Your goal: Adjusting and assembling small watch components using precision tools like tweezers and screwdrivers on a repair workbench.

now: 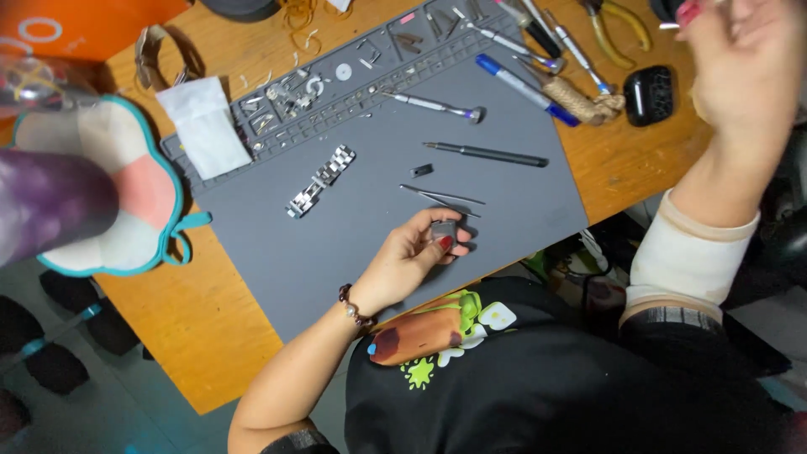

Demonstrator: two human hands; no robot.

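Left hand [414, 252] pinches a small grey block [444, 230]; right hand [744, 59] blurred, grip unclear

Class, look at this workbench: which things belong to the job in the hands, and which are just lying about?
In hand:
left hand pinching a small grey block
tweezers
metal watch bracelet
grey work mat

Lying about:
yellow-handled pliers
blue pen
white cloth
black case
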